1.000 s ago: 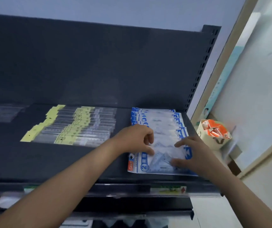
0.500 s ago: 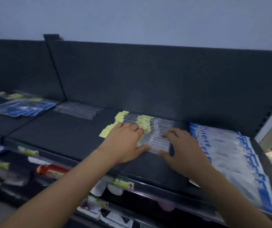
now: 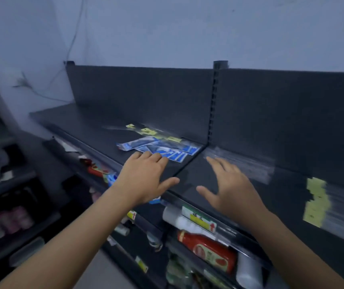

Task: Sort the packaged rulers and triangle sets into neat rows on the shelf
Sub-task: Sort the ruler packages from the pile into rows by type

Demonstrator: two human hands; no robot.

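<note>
The left hand (image 3: 146,178) is spread flat and palm down over the front of the dark shelf (image 3: 87,122), fingers straight and slightly apart, thumb stretched out toward 3 o'clock, holding nothing. Its fingertips reach the near edge of the blue triangle set packs (image 3: 162,150), which lie in a loose, overlapping fan at about 12 o'clock from that hand; whether the fingers touch the packs or hover just over them cannot be told. Behind the blue packs, further toward 12 o'clock and close to the back panel, lie scattered clear ruler packs with yellow tags (image 3: 152,132). The right hand (image 3: 235,188) is also wide open, palm down, fingers splayed and gripping nothing, over the neighbouring shelf section. Just beyond its fingertips, toward 1 o'clock, lies a blurred batch of clear packs (image 3: 248,166); contact cannot be made out. Far off at 3 o'clock, more yellow-tagged ruler packs (image 3: 317,201) lie in a row. On the shelf below, at 6 o'clock, lies a red bottle (image 3: 208,249).
</note>
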